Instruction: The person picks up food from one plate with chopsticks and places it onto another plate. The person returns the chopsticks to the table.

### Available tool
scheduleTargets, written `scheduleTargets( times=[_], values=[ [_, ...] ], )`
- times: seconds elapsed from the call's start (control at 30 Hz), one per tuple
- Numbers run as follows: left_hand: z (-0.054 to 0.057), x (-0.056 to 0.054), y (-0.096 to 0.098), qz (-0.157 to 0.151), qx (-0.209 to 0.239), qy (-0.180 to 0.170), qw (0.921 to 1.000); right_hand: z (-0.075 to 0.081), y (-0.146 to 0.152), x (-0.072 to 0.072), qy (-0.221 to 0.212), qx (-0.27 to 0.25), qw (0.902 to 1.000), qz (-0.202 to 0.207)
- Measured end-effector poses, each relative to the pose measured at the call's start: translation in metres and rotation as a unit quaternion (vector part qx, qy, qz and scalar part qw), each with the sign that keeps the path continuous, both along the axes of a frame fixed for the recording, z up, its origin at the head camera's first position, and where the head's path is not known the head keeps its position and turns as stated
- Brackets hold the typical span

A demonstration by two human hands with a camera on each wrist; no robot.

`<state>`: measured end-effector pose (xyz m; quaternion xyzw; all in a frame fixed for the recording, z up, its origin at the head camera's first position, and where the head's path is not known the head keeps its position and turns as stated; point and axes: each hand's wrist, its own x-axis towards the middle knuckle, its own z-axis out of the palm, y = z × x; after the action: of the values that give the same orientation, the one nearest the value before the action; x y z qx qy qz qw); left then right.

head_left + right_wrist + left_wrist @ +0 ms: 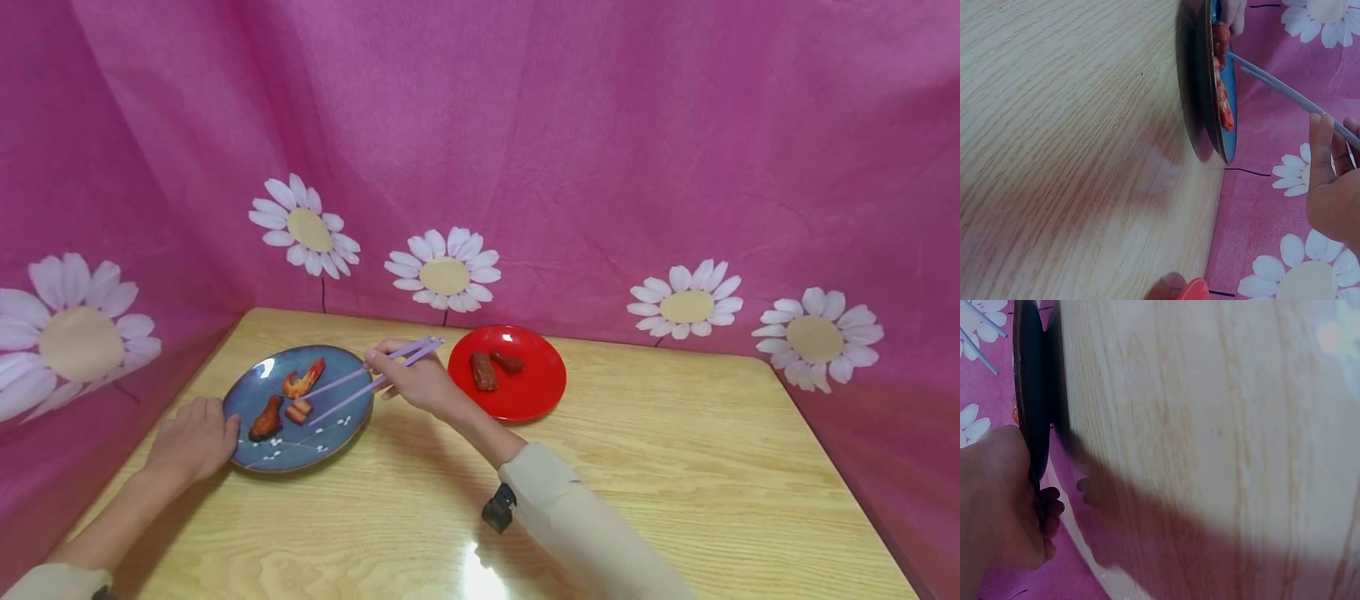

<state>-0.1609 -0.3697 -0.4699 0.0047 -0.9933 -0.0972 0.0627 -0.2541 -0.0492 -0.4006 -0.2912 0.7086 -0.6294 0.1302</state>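
Observation:
My left hand (193, 440) grips the left rim of a blue plate (251, 392) with white blossoms; the left wrist view shows fingers curled under the rim. On this plate lie a drumstick (266, 419), a shrimp (303, 379) and a small piece of layered meat (297, 411). Between the fingers of my right hand (411, 379) is a pair of lilac chopsticks (360, 377). Their tips are spread apart, reaching over the plate close to the layered meat. In the right wrist view the chopsticks (1297, 97) slant toward the food from the plate's far side.
Right of the blue plate stands a red plate (536, 392) with two brown meat pieces (483, 372), close beside my right wrist. Both plates are on a wood-grain table (675, 467). A magenta cloth (570, 167) with large daisies rises behind the table and at its sides.

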Motion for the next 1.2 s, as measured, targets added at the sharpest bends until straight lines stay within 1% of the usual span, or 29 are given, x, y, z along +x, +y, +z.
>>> scheduleTargets(
  times=[0.23,0.3,0.43,0.47,0.53,0.7,1.0,1.2],
  values=[
    [0.005,-0.001,0.001,0.0,-0.002,0.001,1.0,-0.002,-0.006,-0.002,-0.002,0.01,0.9999,0.006],
    [0.005,-0.001,0.001,-0.001,-0.001,0.001,1.0,0.005,-0.006,0.002,-0.001,0.021,0.9998,0.005],
    [0.004,-0.002,0.001,-0.004,-0.003,0.006,1.0,0.006,-0.009,0.002,-0.006,0.03,0.9995,0.002],
    [0.003,-0.002,0.001,-0.004,-0.003,0.007,1.0,0.005,-0.009,0.002,-0.006,0.03,0.9995,0.003],
    [0.003,-0.002,0.002,-0.003,-0.002,0.007,1.0,-0.002,-0.011,-0.003,-0.003,0.026,0.9996,0.004],
    [0.002,-0.002,0.002,-0.001,0.001,0.006,1.0,-0.005,-0.013,-0.004,0.009,0.03,0.9995,-0.002],
    [0.005,-0.003,0.001,0.001,0.002,0.005,1.0,-0.003,-0.021,-0.003,0.015,0.033,0.9993,0.003],
    [0.003,-0.002,0.0,0.0,0.005,0.001,1.0,-0.005,-0.027,-0.005,0.008,0.04,0.9991,-0.004]
  ],
)
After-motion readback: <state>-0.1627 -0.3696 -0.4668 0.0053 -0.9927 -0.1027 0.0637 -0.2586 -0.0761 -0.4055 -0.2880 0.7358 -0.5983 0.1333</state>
